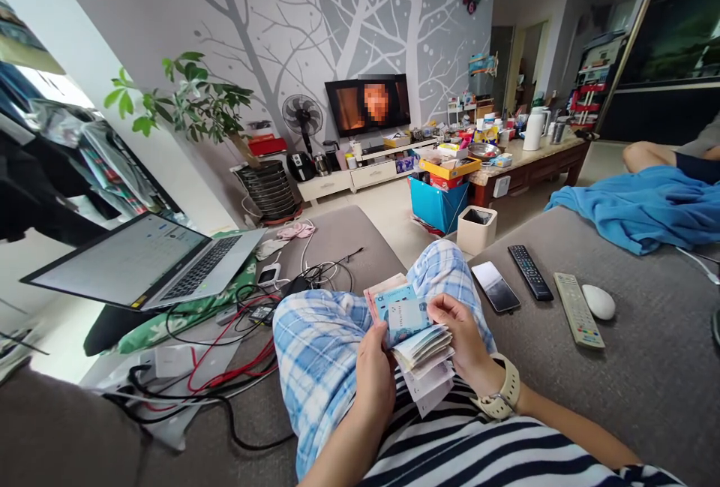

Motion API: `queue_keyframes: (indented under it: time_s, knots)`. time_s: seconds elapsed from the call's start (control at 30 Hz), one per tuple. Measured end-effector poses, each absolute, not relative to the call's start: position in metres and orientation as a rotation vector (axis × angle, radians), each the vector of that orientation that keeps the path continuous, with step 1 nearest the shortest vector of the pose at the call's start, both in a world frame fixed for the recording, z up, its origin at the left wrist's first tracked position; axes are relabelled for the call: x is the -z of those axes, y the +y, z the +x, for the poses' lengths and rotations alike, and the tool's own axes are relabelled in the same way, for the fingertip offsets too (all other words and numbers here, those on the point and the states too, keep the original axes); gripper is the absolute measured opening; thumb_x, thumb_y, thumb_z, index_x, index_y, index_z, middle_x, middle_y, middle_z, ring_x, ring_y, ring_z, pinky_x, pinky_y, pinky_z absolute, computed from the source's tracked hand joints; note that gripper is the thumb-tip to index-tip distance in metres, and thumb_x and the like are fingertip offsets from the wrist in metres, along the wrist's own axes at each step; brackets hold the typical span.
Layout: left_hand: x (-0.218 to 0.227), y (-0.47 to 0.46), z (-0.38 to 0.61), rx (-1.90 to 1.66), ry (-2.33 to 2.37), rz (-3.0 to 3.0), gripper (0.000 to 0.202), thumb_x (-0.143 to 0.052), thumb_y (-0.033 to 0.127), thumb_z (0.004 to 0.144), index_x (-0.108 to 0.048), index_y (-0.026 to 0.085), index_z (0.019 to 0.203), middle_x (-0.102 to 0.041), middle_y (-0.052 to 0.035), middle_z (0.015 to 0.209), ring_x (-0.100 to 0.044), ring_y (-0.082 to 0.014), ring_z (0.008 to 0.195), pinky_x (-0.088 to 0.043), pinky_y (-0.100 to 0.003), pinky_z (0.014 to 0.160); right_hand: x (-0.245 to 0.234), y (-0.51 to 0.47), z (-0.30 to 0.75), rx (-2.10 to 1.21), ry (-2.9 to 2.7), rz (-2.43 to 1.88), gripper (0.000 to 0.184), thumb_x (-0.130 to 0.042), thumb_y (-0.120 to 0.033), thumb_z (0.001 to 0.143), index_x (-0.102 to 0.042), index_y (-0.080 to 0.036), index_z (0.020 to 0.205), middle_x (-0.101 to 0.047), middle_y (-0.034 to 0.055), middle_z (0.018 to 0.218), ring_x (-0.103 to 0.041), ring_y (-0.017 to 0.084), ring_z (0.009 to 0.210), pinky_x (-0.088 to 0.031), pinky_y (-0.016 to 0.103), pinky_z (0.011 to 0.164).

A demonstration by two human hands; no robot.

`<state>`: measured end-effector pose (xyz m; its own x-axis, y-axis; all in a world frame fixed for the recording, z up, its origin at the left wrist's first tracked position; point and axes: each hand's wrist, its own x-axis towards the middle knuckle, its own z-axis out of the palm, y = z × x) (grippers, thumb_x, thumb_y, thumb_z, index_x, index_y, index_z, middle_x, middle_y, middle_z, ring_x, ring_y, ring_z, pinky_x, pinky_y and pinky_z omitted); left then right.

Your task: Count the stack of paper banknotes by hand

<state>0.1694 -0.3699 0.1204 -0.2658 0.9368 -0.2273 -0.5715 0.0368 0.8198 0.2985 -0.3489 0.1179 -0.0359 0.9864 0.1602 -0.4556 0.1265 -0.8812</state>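
Several banknotes (424,357) are held over checked trousers (315,348), gripped by the left hand (375,368), thumb on top, while the edge of a blue note (403,314) is pinched by the right hand (464,331) (a pale watch (511,389) is worn on that wrist). A phone (496,287), a dark remote (529,273) and a pale remote (578,310) are laid on the sofa (652,389) alongside.

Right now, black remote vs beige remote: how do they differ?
Color: black remote dark, beige remote pale.
Neighbors: black remote beside the smartphone, beige remote beside the white mouse.
Apparent size: beige remote looks longer than black remote, but is nearer the camera.
Shared: both lie buttons-up on the gray-brown sofa.
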Motion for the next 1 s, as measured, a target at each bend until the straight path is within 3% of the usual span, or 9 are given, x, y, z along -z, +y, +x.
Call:
queue_keyframes:
  time_s: [0.2, 0.37, 0.6, 1.0]
  knots:
    - [-0.127, -0.378, 0.172, -1.563, 1.042, 0.571, 0.020, -0.065, 0.027, 0.066, -0.068, 0.014, 0.081, -0.063, 0.0024, 0.057, -0.060, -0.0161, 0.059, -0.047, -0.027, 0.062, -0.112, -0.348, 0.299, -1.330, -0.945, -0.727, 0.018, -0.065, -0.032, 0.075, -0.056, -0.018, 0.068, -0.045, -0.0035, 0.062, -0.036, 0.012, 0.058, -0.029, 0.025, 0.056]
    - [-0.132, -0.380, 0.175, -1.561, 1.041, 0.586, 0.011, -0.064, 0.027, 0.067, -0.064, 0.016, 0.068, -0.067, -0.0003, 0.063, -0.063, -0.0191, 0.067, -0.048, -0.029, 0.065, -0.111, -0.346, 0.298, -1.325, -0.928, -0.728, 0.019, -0.065, -0.032, 0.075, -0.056, -0.018, 0.068, -0.044, -0.0033, 0.061, -0.036, 0.012, 0.057, -0.029, 0.025, 0.054]
    - [-0.134, -0.381, 0.176, -1.556, 1.055, 0.587, 0.021, -0.062, 0.026, 0.068, -0.068, 0.014, 0.083, -0.069, -0.0003, 0.066, -0.063, -0.0193, 0.064, -0.048, -0.029, 0.063, -0.110, -0.346, 0.298, -1.327, -0.921, -0.717, 0.019, -0.066, -0.033, 0.076, -0.056, -0.018, 0.068, -0.043, -0.0035, 0.061, -0.035, 0.012, 0.057, -0.028, 0.025, 0.054]
    - [-0.137, -0.382, 0.179, -1.576, 1.040, 0.564, 0.022, -0.063, 0.024, 0.066, -0.069, 0.012, 0.084, -0.067, -0.0012, 0.064, -0.063, -0.0193, 0.064, -0.047, -0.028, 0.060, -0.111, -0.347, 0.299, -1.345, -0.912, -0.717, 0.020, -0.067, -0.034, 0.076, -0.057, -0.018, 0.068, -0.045, -0.0032, 0.061, -0.037, 0.011, 0.057, -0.029, 0.025, 0.054]
